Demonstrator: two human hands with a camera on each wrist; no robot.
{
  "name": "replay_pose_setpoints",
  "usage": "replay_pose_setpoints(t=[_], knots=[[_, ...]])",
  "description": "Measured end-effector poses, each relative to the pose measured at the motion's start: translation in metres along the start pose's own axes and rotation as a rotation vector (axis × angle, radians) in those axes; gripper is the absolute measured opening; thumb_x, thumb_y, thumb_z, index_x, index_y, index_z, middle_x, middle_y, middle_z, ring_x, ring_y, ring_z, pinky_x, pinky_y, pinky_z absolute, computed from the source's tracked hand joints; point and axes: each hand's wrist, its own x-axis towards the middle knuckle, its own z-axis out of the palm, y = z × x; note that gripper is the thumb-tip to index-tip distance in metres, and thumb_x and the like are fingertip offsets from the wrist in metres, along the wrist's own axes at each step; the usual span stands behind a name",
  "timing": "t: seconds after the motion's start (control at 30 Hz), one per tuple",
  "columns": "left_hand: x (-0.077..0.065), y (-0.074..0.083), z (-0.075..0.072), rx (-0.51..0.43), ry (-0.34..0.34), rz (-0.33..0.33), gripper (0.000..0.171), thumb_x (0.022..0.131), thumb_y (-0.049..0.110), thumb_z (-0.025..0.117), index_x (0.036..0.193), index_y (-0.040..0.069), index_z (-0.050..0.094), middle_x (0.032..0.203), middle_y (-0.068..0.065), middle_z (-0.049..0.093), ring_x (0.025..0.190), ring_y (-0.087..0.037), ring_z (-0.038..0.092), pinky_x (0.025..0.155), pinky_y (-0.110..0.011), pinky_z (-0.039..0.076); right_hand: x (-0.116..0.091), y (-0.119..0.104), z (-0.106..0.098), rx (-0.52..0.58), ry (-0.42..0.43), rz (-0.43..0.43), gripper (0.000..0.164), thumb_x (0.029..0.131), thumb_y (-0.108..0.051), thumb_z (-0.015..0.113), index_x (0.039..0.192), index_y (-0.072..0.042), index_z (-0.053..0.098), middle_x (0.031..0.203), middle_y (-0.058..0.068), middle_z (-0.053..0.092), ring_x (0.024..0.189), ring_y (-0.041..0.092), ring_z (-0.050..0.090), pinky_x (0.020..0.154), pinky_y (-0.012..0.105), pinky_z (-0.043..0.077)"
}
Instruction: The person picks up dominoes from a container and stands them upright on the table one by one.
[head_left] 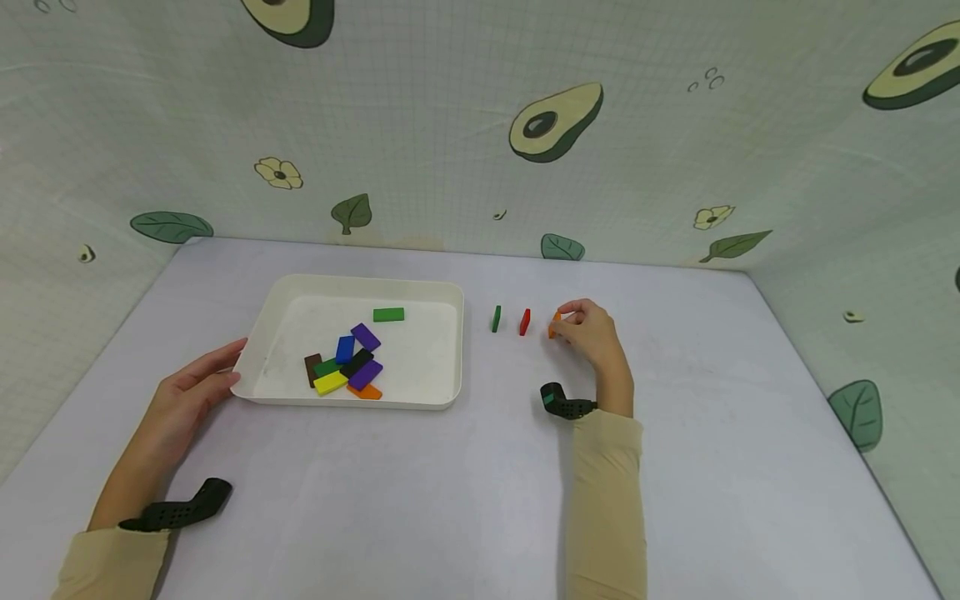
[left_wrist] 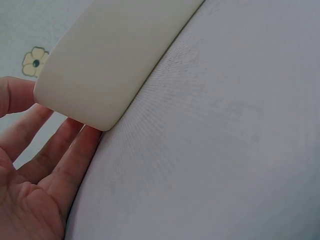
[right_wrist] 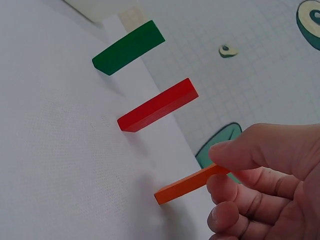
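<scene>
My right hand (head_left: 588,333) pinches an orange domino block (right_wrist: 186,185) between thumb and fingers, its lower end at the table. To its left, a red domino block (right_wrist: 159,106) and a green domino block (right_wrist: 129,48) stand upright on end in a spaced row. At the white tray's (head_left: 262,337) left end, my left hand (head_left: 187,392) holds the wall, thumb at the rim and fingers along the side. Inside the tray lies a loose pile of blocks, among them a yellow block (head_left: 330,383) and a black block (head_left: 356,364). A green block (head_left: 388,314) lies apart.
A white-covered table (head_left: 450,500) carries everything. Behind it hangs a pale cloth (head_left: 427,125) printed with avocados and leaves. The tray's right wall is a short way left of the standing green block. A black wrist camera (head_left: 558,402) sits low beside the right forearm.
</scene>
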Motion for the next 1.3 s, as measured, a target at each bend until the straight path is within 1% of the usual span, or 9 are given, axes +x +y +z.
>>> replay_pose_setpoints(t=[0.07,0.23,0.47,0.7,0.83,1.07,1.3], knots=[[0.0002,0.0002,-0.0004,-0.01,-0.005,0.001,0.044,0.094,0.009,0.053,0.137,0.015,0.047,0.134,0.016,0.051,0.109,0.008,0.052,0.082,-0.006,0.045,0.0004,0.0006,-0.0002,0.002,-0.006,0.007,0.037,0.086,-0.019,0.06,0.118,-0.002,0.052,0.08,0.002,0.056,0.071,0.015,0.052,0.067,0.023,0.042],[0.0002,-0.0006,-0.0011,-0.027,-0.018,-0.001,0.043,0.094,0.008,0.053,0.137,0.015,0.048,0.136,0.015,0.049,0.11,0.009,0.052,0.082,-0.006,0.045,0.0016,0.0024,0.0,-0.008,-0.027,0.024,0.037,0.086,-0.02,0.062,0.117,-0.003,0.052,0.082,0.002,0.057,0.073,0.015,0.052,0.068,0.023,0.042],[0.0005,-0.0016,-0.0019,-0.01,-0.017,-0.018,0.046,0.094,0.011,0.053,0.139,0.013,0.044,0.135,0.018,0.049,0.11,0.013,0.049,0.082,-0.004,0.044,0.0018,0.0035,0.0013,-0.009,-0.033,-0.002,0.037,0.087,-0.021,0.063,0.116,-0.002,0.051,0.082,0.004,0.06,0.074,0.018,0.054,0.068,0.024,0.042],[0.0005,-0.0018,-0.0022,-0.015,-0.016,-0.016,0.043,0.094,0.01,0.053,0.137,0.015,0.047,0.139,0.015,0.046,0.11,0.012,0.05,0.083,-0.004,0.044,0.0014,0.0029,0.0021,-0.013,-0.038,-0.012,0.036,0.087,-0.021,0.062,0.116,-0.002,0.05,0.083,0.007,0.062,0.076,0.021,0.055,0.069,0.024,0.041],[0.0004,-0.0014,-0.002,-0.007,-0.014,-0.015,0.044,0.094,0.011,0.053,0.138,0.015,0.046,0.138,0.015,0.047,0.111,0.012,0.05,0.083,-0.004,0.043,0.0014,0.0031,0.0021,-0.016,-0.045,-0.009,0.037,0.087,-0.022,0.062,0.116,-0.002,0.05,0.083,0.009,0.063,0.075,0.021,0.056,0.069,0.025,0.041],[0.0011,-0.001,-0.0018,-0.006,-0.012,-0.02,0.045,0.094,0.011,0.053,0.139,0.014,0.045,0.136,0.018,0.048,0.111,0.012,0.049,0.083,-0.004,0.043,0.0019,0.0044,0.0018,-0.033,-0.053,0.0,0.038,0.087,-0.023,0.062,0.117,-0.004,0.05,0.084,0.007,0.063,0.075,0.02,0.055,0.069,0.026,0.041],[0.0003,-0.0018,-0.0014,-0.016,-0.023,-0.001,0.043,0.094,0.009,0.052,0.137,0.013,0.047,0.137,0.017,0.048,0.11,0.011,0.05,0.082,-0.005,0.044,0.0018,0.0057,0.0009,-0.051,-0.072,0.017,0.042,0.087,-0.026,0.063,0.12,-0.004,0.049,0.084,0.006,0.061,0.077,0.02,0.056,0.069,0.026,0.04]])
